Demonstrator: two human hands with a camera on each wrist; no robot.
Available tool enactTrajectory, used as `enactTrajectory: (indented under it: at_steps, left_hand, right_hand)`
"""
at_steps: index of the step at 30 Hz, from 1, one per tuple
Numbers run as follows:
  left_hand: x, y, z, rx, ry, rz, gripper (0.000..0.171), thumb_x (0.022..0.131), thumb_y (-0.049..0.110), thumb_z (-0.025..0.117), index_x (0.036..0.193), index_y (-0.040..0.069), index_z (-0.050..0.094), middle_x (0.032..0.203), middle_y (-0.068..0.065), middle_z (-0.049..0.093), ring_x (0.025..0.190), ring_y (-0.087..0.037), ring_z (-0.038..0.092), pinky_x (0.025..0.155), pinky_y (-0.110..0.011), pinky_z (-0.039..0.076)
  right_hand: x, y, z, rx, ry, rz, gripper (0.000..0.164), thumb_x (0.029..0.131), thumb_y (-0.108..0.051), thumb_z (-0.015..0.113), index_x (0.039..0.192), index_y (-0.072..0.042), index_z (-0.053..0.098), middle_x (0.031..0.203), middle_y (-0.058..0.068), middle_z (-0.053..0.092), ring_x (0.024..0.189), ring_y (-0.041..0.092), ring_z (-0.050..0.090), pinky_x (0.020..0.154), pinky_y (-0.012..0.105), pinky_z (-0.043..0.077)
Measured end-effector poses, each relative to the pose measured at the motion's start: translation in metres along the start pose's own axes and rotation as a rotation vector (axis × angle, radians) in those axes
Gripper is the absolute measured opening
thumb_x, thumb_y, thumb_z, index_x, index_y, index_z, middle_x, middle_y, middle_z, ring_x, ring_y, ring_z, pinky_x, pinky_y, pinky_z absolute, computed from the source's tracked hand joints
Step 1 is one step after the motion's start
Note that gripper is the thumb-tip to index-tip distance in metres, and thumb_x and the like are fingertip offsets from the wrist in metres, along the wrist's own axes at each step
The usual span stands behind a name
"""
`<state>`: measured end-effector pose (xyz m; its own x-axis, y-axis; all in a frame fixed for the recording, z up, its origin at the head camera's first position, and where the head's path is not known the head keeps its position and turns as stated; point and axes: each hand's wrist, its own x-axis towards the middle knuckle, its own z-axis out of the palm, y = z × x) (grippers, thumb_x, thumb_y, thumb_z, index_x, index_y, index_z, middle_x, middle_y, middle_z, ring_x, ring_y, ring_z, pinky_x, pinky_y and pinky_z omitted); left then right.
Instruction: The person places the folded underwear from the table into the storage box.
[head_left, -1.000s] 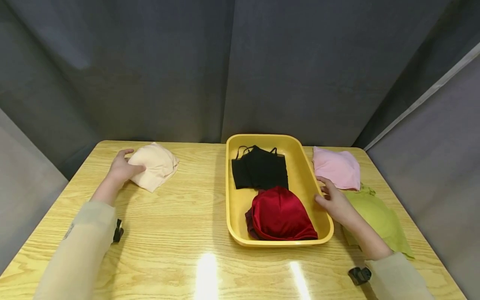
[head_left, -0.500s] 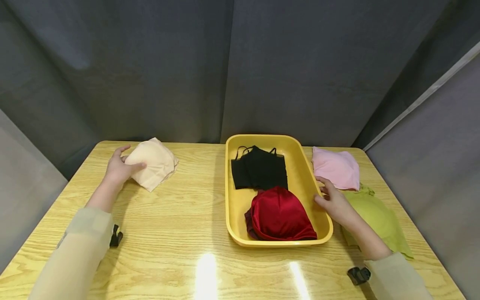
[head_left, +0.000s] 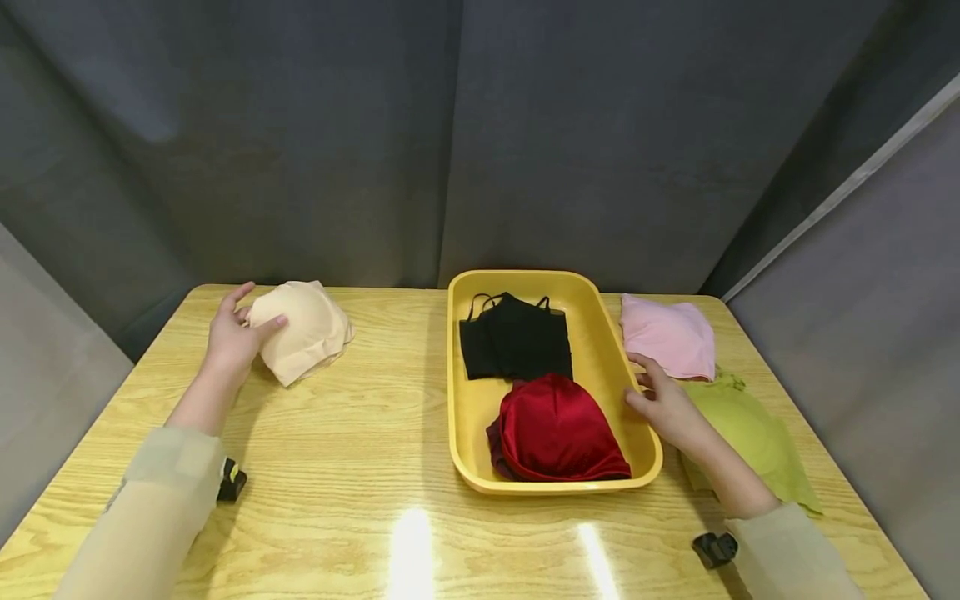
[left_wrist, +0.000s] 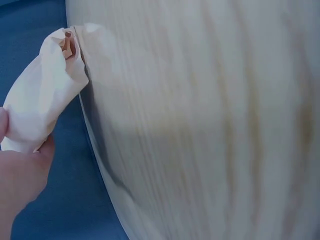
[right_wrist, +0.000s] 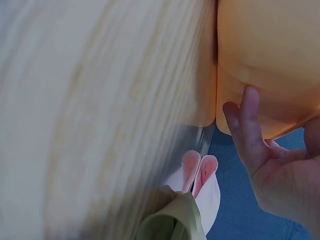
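My left hand (head_left: 234, 337) pinches a folded beige bra (head_left: 302, 327) between thumb and fingers near the table's back left. In the left wrist view, the bra (left_wrist: 42, 92) shows its rolled end against the table. My right hand (head_left: 670, 408) holds the right side wall of a yellow plastic basin (head_left: 453, 392). In the right wrist view, its fingers (right_wrist: 250, 120) lie along the basin's outer wall. Inside the basin, a black strappy bra (head_left: 525, 337) lies at the back and a shiny red bra (head_left: 562, 429) lies in front.
A folded pink bra (head_left: 667, 337) and a yellow-green bra (head_left: 750, 442) lie on the table right of the basin. The wooden table (head_left: 337, 467) is backed by a grey curtain (head_left: 300, 150), with grey panels at both sides.
The left hand has shifted slightly left, and the beige bra has tilted in its grip. The right hand stays at the basin wall.
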<state>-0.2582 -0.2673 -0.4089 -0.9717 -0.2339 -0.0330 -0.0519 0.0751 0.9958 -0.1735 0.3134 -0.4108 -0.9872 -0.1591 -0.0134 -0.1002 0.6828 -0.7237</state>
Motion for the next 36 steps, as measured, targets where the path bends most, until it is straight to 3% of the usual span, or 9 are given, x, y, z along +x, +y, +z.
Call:
enactTrajectory:
  at_steps: [4,10,19,27,36]
  left_hand:
    - [-0.004,0.002,0.001,0.023,0.01,0.007,0.076,0.084,0.01,0.07,0.147,0.025,0.03,0.106,0.004,0.046,0.088,-0.003,0.054,0.066,-0.013,0.052]
    - [-0.007,0.005,0.006,0.129,0.015,0.054,0.065,0.085,0.014,0.07,0.142,0.02,0.039,0.108,0.004,0.047,0.091,-0.004,0.053,0.068,-0.013,0.052]
    - [-0.021,0.021,0.009,0.146,-0.028,0.059,0.058,0.085,0.013,0.07,0.137,0.014,0.043,0.11,0.007,0.048,0.097,-0.006,0.052,0.071,-0.014,0.052]
    - [-0.028,0.035,0.01,0.14,-0.071,0.003,0.061,0.085,0.015,0.07,0.138,0.012,0.04,0.112,0.004,0.046,0.097,-0.008,0.053,0.074,-0.017,0.053]
    - [-0.039,0.047,0.01,0.047,-0.083,-0.007,0.056,0.083,0.008,0.071,0.132,0.011,0.043,0.108,0.001,0.047,0.091,-0.007,0.055,0.07,-0.016,0.054]
  right_hand:
    - [0.001,0.0,0.0,-0.007,-0.003,0.001,0.058,0.094,-0.014,0.053,0.143,0.0,0.026,0.129,0.035,0.047,0.11,0.045,0.054,0.086,0.047,0.051]
    - [0.002,0.002,0.0,0.013,-0.015,0.001,0.059,0.094,-0.013,0.053,0.144,0.001,0.024,0.128,0.034,0.047,0.108,0.042,0.055,0.083,0.043,0.052]
    - [0.001,0.002,0.001,0.008,-0.016,0.002,0.059,0.094,-0.014,0.053,0.144,0.001,0.024,0.129,0.034,0.046,0.111,0.043,0.053,0.086,0.046,0.05]
    - [0.002,0.003,0.001,0.007,-0.008,-0.01,0.059,0.094,-0.013,0.053,0.143,0.002,0.025,0.126,0.034,0.049,0.107,0.042,0.056,0.082,0.042,0.052]
    - [0.001,0.002,0.0,-0.003,-0.003,-0.012,0.058,0.094,-0.014,0.053,0.143,0.001,0.026,0.127,0.035,0.048,0.109,0.044,0.054,0.085,0.046,0.051]
